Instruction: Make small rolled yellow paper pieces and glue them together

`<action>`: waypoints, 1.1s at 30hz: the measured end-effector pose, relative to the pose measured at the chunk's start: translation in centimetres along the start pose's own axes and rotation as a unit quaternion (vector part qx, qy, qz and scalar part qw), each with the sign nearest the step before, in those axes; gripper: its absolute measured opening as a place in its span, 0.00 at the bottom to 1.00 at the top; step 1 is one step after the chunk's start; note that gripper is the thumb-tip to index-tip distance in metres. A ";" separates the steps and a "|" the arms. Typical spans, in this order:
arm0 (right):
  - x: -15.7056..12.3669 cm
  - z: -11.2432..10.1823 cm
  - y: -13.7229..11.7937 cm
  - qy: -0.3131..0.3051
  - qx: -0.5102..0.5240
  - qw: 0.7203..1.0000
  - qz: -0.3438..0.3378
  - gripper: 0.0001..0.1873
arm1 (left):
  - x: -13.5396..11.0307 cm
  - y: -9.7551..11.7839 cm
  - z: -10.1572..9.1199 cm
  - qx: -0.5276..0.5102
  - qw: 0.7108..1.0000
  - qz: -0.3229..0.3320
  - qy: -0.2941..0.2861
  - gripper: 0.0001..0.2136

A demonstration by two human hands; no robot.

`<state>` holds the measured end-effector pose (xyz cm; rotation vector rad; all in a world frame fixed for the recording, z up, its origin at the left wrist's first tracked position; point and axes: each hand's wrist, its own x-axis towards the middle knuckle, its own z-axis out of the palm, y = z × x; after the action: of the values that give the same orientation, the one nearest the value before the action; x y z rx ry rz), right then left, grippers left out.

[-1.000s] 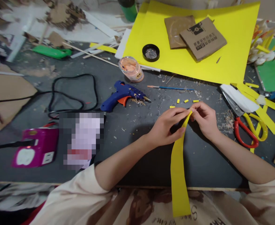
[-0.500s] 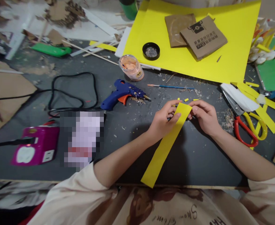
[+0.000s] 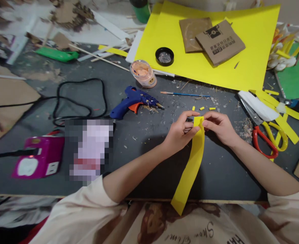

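Note:
A long yellow paper strip (image 3: 193,166) hangs between my hands, its lower end over the table's front edge. My left hand (image 3: 182,132) pinches its upper left side, thumb on top. With thumb and fingertips, my right hand (image 3: 219,127) grips the top right corner, where the paper curls inward. Just beyond my fingertips lie several small rolled yellow pieces (image 3: 212,108). Red-and-yellow-handled scissors (image 3: 265,137) rest to the right of my right hand. To the left of my left hand lies a blue glue gun (image 3: 135,101).
Behind the hands lie a paintbrush (image 3: 185,94), an open jar (image 3: 143,74) and a black lid (image 3: 164,56). Large yellow sheets (image 3: 230,74) carry cardboard pieces (image 3: 220,42). Yellow strips (image 3: 289,127) lie at right. A purple box (image 3: 41,157) and black cable (image 3: 103,91) occupy the left.
The strip has swung more upright, its lower end moving right and toward me. Its top right edge now curls under my right fingers, which have shifted slightly left.

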<state>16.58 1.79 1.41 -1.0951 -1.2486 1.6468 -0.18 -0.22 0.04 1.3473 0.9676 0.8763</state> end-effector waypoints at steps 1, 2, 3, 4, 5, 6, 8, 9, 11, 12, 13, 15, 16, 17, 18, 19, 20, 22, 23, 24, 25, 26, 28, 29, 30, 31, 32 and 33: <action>-0.1 0.2 -0.2 0.009 -0.010 1.000 0.000 0.14 | 0.0 -0.1 0.0 0.008 1.000 0.005 -0.001 0.19; -0.1 0.4 -0.3 0.015 -0.019 1.000 -0.001 0.15 | -0.1 -0.1 0.0 0.016 1.000 0.009 -0.001 0.19; -0.2 0.5 -0.4 0.019 -0.027 0.999 -0.002 0.16 | -0.1 -0.2 0.0 0.023 1.000 0.011 -0.001 0.20; -0.2 0.6 -0.5 0.020 -0.034 0.999 -0.004 0.16 | -0.1 -0.2 0.0 0.029 0.999 0.014 0.000 0.19; -0.2 0.7 -0.6 0.021 -0.041 0.999 -0.005 0.16 | -0.1 -0.2 0.0 0.034 0.999 0.016 0.001 0.19; -0.3 0.7 -0.6 0.023 -0.046 0.999 -0.005 0.17 | -0.1 -0.1 0.0 0.040 0.999 0.019 0.001 0.18; -0.3 0.8 -0.6 0.028 -0.051 0.998 -0.004 0.17 | -0.1 -0.1 0.0 0.051 0.998 0.024 0.002 0.17; -0.3 0.8 -0.5 0.031 -0.051 0.998 -0.003 0.18 | -0.1 0.0 0.0 0.055 0.998 0.026 0.002 0.17; -0.4 0.9 -0.5 0.035 -0.049 0.998 -0.002 0.18 | -0.1 0.1 -0.1 0.060 0.998 0.028 -0.003 0.16; -0.4 0.9 -0.5 0.035 -0.048 0.998 -0.002 0.18 | -0.1 0.1 -0.1 0.061 0.998 0.028 -0.006 0.16; -0.5 1.0 -0.5 0.035 -0.048 0.998 -0.003 0.18 | -0.1 0.1 -0.1 0.062 0.998 0.028 -0.009 0.15; -0.5 1.1 -0.5 0.035 -0.044 0.998 -0.005 0.19 | -0.1 0.2 -0.1 0.060 0.998 0.027 -0.015 0.15; -0.5 1.1 -0.5 0.036 -0.041 0.998 -0.004 0.19 | -0.1 0.2 -0.1 0.057 0.998 0.028 -0.018 0.15; -0.5 1.2 -0.5 0.036 -0.039 0.999 -0.002 0.19 | -0.1 0.2 -0.1 0.053 0.998 0.030 -0.020 0.15; -0.5 1.2 -0.6 0.037 -0.037 0.999 0.002 0.19 | -0.1 0.2 -0.1 0.048 0.998 0.033 -0.023 0.15; -0.5 1.2 -0.6 0.037 -0.036 0.999 0.005 0.20 | -0.2 0.2 0.0 0.045 0.998 0.036 -0.025 0.15; -0.5 1.2 -0.6 0.036 -0.035 0.999 0.008 0.20 | -0.2 0.3 0.0 0.047 0.998 0.040 -0.026 0.15; -0.5 1.2 -0.6 0.028 -0.032 0.999 0.010 0.19 | -0.2 0.5 -0.1 0.058 0.997 0.044 -0.029 0.15; -0.5 1.2 -0.6 0.024 -0.030 0.999 0.011 0.19 | -0.2 0.6 -0.1 0.060 0.997 0.046 -0.031 0.14; -0.5 1.2 -0.6 0.020 -0.027 0.999 0.011 0.19 | -0.2 0.7 -0.1 0.060 0.996 0.050 -0.034 0.13; -0.5 1.2 -0.6 0.016 -0.026 0.999 0.013 0.19 | -0.2 0.9 -0.2 0.058 0.996 0.054 -0.038 0.12; -0.5 1.1 -0.6 0.011 -0.026 0.999 0.016 0.19 | -0.2 1.0 -0.3 0.059 0.996 0.060 -0.042 0.10; -0.5 1.0 -0.6 -0.005 -0.037 0.999 0.026 0.19 | -0.2 1.0 -0.4 0.064 0.995 0.067 -0.042 0.08; -0.5 0.9 -0.5 -0.015 -0.049 0.998 0.031 0.20 | -0.1 1.0 -0.4 0.066 0.995 0.065 -0.035 0.08; -0.5 0.8 -0.5 -0.023 -0.066 0.997 0.034 0.20 | -0.1 1.0 -0.4 0.058 0.996 0.057 -0.021 0.09; -0.5 0.8 -0.5 -0.028 -0.085 0.995 0.034 0.20 | 0.0 0.9 -0.4 0.048 0.998 0.046 -0.006 0.09; -0.5 0.7 -0.4 -0.029 -0.104 0.994 0.031 0.20 | 0.1 0.8 -0.4 0.039 0.999 0.036 0.006 0.09; -0.5 0.7 -0.3 -0.028 -0.122 0.992 0.027 0.20 | 0.1 0.8 -0.3 0.037 0.999 0.030 0.016 0.08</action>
<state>16.16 1.18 1.91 -1.2456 -1.4984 1.6051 -0.41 0.08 0.83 1.4349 0.9965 0.9188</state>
